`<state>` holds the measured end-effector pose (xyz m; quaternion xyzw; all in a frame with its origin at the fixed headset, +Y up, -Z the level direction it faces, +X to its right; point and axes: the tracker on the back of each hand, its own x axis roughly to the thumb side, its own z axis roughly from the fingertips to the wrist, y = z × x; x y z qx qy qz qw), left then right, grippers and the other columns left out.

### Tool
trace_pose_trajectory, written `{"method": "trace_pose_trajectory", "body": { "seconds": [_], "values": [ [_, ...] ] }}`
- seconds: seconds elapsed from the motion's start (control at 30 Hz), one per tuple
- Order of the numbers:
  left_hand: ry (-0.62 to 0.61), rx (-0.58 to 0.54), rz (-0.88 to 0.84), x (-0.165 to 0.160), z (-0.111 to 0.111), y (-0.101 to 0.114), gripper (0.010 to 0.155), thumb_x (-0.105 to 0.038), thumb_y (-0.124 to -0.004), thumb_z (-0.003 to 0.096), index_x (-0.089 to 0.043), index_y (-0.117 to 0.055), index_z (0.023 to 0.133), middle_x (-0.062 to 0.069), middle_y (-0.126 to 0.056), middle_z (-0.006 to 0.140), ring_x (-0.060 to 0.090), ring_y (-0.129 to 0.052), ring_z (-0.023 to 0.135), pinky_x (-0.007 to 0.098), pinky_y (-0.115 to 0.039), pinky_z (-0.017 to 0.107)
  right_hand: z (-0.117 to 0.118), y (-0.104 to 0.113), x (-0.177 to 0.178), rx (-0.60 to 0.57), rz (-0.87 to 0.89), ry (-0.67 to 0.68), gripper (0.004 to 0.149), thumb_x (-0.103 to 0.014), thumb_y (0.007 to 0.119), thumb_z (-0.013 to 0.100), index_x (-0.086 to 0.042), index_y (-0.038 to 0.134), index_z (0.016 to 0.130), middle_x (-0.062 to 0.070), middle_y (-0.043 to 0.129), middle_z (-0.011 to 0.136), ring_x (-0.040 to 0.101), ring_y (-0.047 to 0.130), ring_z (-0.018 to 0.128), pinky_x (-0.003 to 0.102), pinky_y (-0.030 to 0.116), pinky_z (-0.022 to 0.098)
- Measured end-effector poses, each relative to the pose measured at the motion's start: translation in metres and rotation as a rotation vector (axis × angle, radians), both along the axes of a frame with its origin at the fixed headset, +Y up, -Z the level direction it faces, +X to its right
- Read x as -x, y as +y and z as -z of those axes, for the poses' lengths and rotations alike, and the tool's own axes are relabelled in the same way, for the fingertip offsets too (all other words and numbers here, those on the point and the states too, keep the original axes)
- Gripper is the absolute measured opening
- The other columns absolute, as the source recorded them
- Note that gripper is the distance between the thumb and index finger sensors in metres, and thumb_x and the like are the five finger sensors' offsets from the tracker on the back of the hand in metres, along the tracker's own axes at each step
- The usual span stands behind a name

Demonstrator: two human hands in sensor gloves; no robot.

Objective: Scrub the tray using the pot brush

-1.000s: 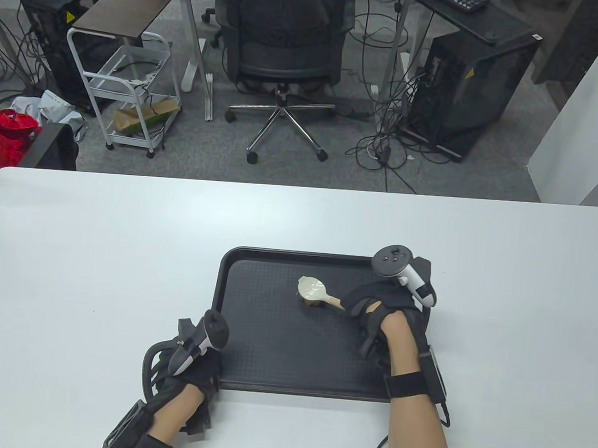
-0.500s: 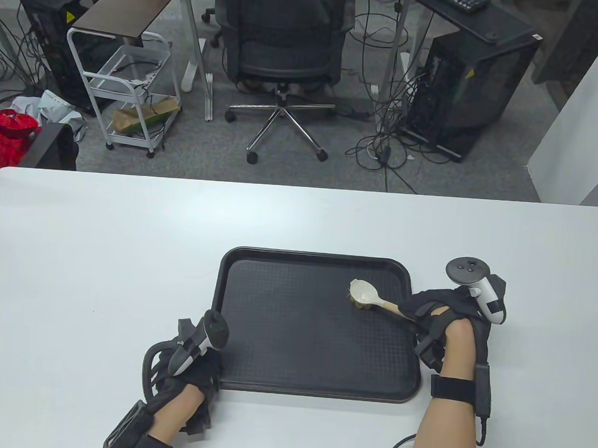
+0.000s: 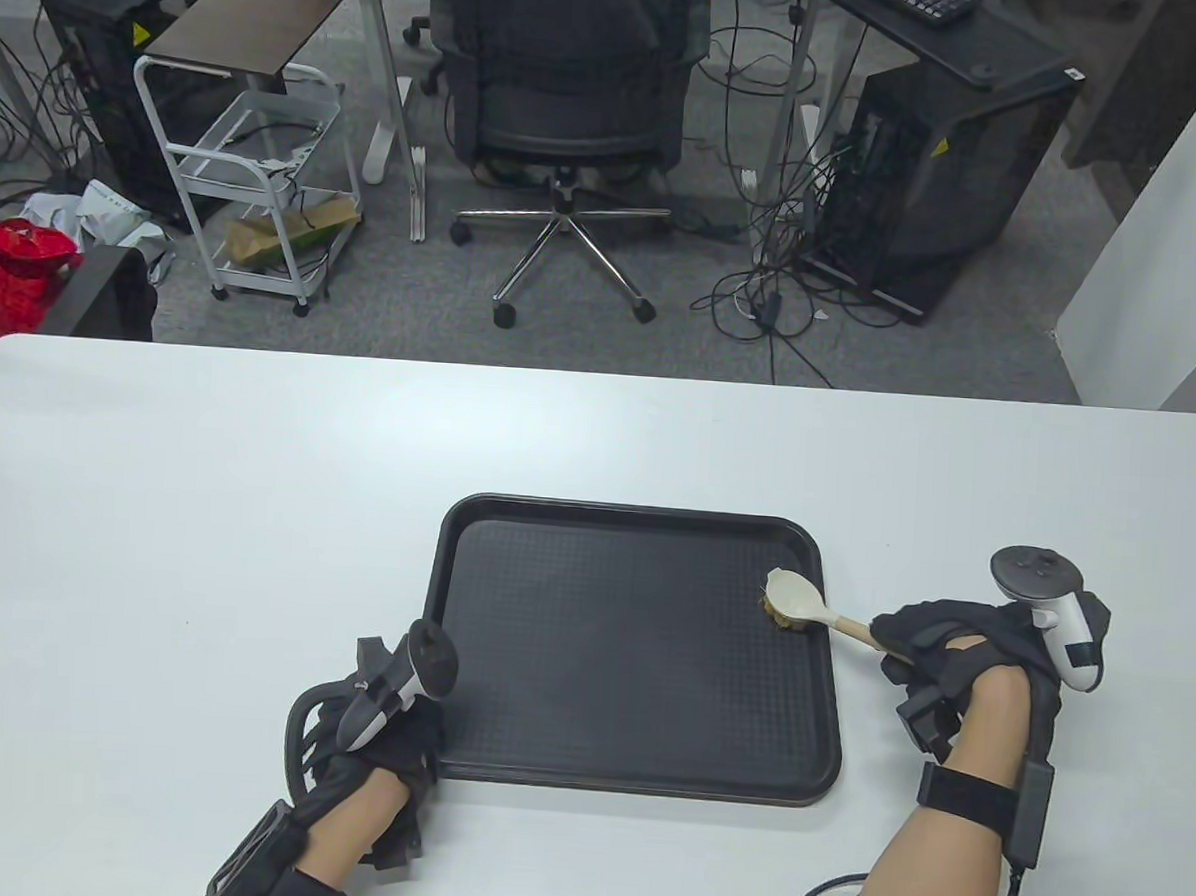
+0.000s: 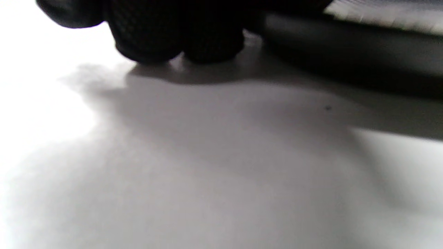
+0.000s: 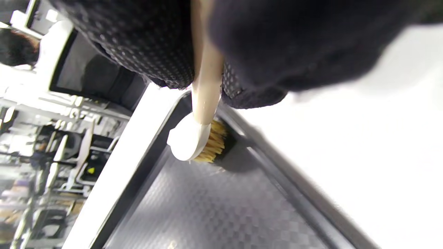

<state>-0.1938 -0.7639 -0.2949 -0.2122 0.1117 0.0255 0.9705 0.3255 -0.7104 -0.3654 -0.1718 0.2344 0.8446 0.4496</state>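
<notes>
A black textured tray lies on the white table. My right hand is off the tray's right side and grips the wooden handle of the pot brush. The brush's pale head and tan bristles press on the tray floor next to its right rim. In the right wrist view the brush is bristles-down by the tray's rim. My left hand rests at the tray's near left corner. In the left wrist view its fingertips touch the table beside the tray edge.
The tray sits in the near middle of the table, its front edge close to me. Beyond the table's far edge stand an office chair, a white wire cart and computer towers.
My right hand has dragged the brush rightward across the tray, from its middle to its right rim, and the hand has left the tray. The left hand has not moved.
</notes>
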Motion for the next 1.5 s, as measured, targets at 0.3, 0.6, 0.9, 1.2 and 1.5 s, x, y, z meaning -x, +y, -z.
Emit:
{"method": "trace_pose_trajectory", "body": {
  "seconds": [0.3, 0.6, 0.9, 1.2, 1.5],
  "values": [
    [0.000, 0.000, 0.002, 0.000, 0.000, 0.000, 0.068, -0.045, -0.072, 0.0447, -0.006, -0.050, 0.096, -0.001, -0.081, 0.073, 0.022, -0.092, 0.056, 0.051, -0.075, 0.050, 0.018, 0.034, 0.087, -0.188, 0.067, 0.271, 0.052, -0.035, 0.085, 0.048, -0.001, 0.078, 0.087, 0.017, 0.097, 0.052, 0.021, 0.097, 0.006, 0.043, 0.085, 0.009],
    [0.000, -0.001, 0.000, 0.000, 0.000, -0.001, 0.068, -0.045, -0.073, 0.0447, -0.006, -0.050, 0.096, -0.001, -0.081, 0.073, 0.022, -0.091, 0.056, 0.051, -0.075, 0.050, 0.025, 0.032, 0.183, -0.204, -0.018, 0.486, 0.052, -0.036, 0.083, 0.050, -0.003, 0.076, 0.089, 0.015, 0.097, 0.053, 0.019, 0.098, 0.007, 0.040, 0.086, 0.009],
    [-0.001, -0.002, 0.000, 0.000, 0.001, -0.001, 0.068, -0.045, -0.072, 0.0447, -0.006, -0.050, 0.096, -0.001, -0.081, 0.073, 0.022, -0.091, 0.056, 0.051, -0.075, 0.050, 0.022, 0.003, 0.264, -0.199, -0.054, 0.519, 0.052, -0.037, 0.082, 0.049, -0.003, 0.076, 0.088, 0.014, 0.097, 0.052, 0.017, 0.099, 0.007, 0.039, 0.087, 0.009],
    [-0.002, -0.001, -0.003, 0.001, 0.000, -0.001, 0.068, -0.045, -0.072, 0.0447, -0.006, -0.050, 0.096, -0.001, -0.081, 0.073, 0.022, -0.091, 0.056, 0.051, -0.075, 0.050, 0.020, -0.020, 0.289, -0.148, -0.061, 0.574, 0.052, -0.037, 0.081, 0.049, -0.003, 0.076, 0.089, 0.014, 0.097, 0.054, 0.018, 0.100, 0.009, 0.040, 0.087, 0.010],
    [-0.001, -0.002, 0.000, 0.000, 0.001, -0.002, 0.068, -0.046, -0.072, 0.0447, -0.006, -0.050, 0.096, -0.001, -0.081, 0.073, 0.022, -0.091, 0.056, 0.051, -0.075, 0.050, 0.021, -0.017, 0.278, -0.094, -0.118, 0.601, 0.053, -0.038, 0.080, 0.050, -0.003, 0.075, 0.089, 0.014, 0.097, 0.055, 0.020, 0.100, 0.010, 0.042, 0.086, 0.011]
  ]
}}
